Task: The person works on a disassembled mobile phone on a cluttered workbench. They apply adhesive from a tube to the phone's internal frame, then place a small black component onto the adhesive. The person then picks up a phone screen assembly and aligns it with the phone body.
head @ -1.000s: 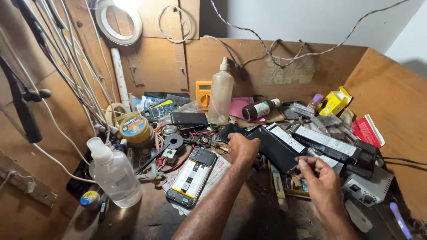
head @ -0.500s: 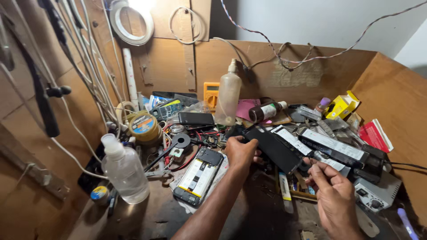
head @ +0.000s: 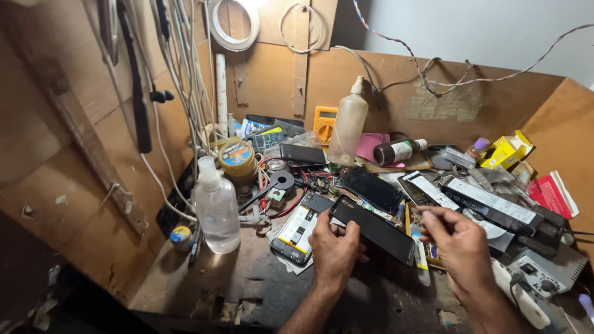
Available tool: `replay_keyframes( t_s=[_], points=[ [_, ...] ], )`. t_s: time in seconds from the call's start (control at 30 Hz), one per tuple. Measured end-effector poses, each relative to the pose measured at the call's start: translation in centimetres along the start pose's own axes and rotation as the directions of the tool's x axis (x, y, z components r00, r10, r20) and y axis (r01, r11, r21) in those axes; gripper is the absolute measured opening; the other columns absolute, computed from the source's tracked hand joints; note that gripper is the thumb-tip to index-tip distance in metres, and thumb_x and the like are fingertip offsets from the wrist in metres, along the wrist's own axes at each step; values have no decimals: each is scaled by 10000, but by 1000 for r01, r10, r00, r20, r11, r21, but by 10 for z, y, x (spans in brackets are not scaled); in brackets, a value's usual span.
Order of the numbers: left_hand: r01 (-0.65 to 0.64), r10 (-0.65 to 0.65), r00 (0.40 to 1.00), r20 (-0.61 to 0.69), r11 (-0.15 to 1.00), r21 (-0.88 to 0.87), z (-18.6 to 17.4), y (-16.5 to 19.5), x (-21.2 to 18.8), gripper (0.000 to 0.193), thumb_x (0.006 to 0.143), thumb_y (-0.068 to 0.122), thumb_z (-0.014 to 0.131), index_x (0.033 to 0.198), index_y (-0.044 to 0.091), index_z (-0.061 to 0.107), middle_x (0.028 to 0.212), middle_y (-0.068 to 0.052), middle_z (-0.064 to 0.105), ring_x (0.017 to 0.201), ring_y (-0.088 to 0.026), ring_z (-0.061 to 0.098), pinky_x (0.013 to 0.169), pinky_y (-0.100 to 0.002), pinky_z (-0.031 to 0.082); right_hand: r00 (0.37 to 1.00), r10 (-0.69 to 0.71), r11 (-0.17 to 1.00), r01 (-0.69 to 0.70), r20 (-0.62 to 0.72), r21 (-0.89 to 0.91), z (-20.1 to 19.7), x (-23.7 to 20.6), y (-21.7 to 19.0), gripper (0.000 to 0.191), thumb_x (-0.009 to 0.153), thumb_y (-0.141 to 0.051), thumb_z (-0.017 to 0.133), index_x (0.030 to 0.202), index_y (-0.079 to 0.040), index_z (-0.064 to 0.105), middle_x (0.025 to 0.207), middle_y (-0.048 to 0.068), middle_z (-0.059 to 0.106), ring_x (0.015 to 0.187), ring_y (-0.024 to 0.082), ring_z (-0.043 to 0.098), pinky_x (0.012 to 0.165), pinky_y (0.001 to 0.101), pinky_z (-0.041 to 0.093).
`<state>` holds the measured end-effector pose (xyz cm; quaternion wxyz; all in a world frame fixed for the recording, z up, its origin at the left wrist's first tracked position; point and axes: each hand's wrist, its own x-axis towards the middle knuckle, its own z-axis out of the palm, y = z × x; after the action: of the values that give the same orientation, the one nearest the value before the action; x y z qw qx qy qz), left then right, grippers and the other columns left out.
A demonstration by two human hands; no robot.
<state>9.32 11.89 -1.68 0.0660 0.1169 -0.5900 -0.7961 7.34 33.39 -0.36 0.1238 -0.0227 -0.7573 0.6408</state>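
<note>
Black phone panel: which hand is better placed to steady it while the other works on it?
Left, most likely. The left hand already grips the near end of the black phone panel, thumb on its edge. The right hand is beside the panel's far end, fingertips pinched together, not holding it.

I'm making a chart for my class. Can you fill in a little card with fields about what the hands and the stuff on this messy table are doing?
Left hand: holds the near end of a black phone panel
Right hand: fingertips pinched, beside the panel's far end
Opened phone: flat, left of the left hand
Clear bottle: upright, near left
Workbench: worn wood, cluttered
</note>
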Motion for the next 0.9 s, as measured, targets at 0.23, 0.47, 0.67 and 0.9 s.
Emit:
replay_keyframes(
  t_s=[0.23, 0.47, 0.67, 0.9],
  points=[
    [-46, 49, 997, 65, 998, -46, -10, -8, -6, 613, 880, 75, 616, 1450, -31, 418, 713, -107, 704, 514, -168, 698, 416, -321, 617, 995, 25, 941, 9, 96, -337, 21, 11, -9, 175, 910, -136, 752, 993, 14, 784, 774, 63, 742, 647, 109, 642, 601, 254, 532],
    [-34, 40, 997, 59, 995, -93, -11, -9, 0, 641, 878, 69, 625, 1474, -12, 402, 734, -96, 701, 512, -168, 692, 409, -325, 617, 967, 15, 675, 178, 254, -716, 42, 37, -30, 187, 831, -222, 790, 963, -92, 818, 748, 100, 785, 643, 158, 706, 641, 319, 551],
    [-38, 44, 997, 57, 994, -104, -9, -17, 6, 653, 885, 62, 623, 1489, 2, 385, 711, -120, 687, 498, -180, 678, 396, -336, 599, 853, 20, 417, 467, 522, -780, 68, 65, -50, 218, 777, -217, 801, 943, -76, 806, 871, 149, 776, 832, 291, 756, 766, 408, 583],
    [-16, 25, 997, 67, 992, -123, -10, -22, 8, 654, 887, 58, 623, 1495, 28, 382, 722, -105, 670, 511, -174, 674, 409, -335, 606, 743, -143, 544, 611, 654, -576, 91, 65, -51, 267, 766, -174, 770, 984, -22, 737, 859, 156, 748, 820, 284, 733, 741, 413, 563]
  ],
)
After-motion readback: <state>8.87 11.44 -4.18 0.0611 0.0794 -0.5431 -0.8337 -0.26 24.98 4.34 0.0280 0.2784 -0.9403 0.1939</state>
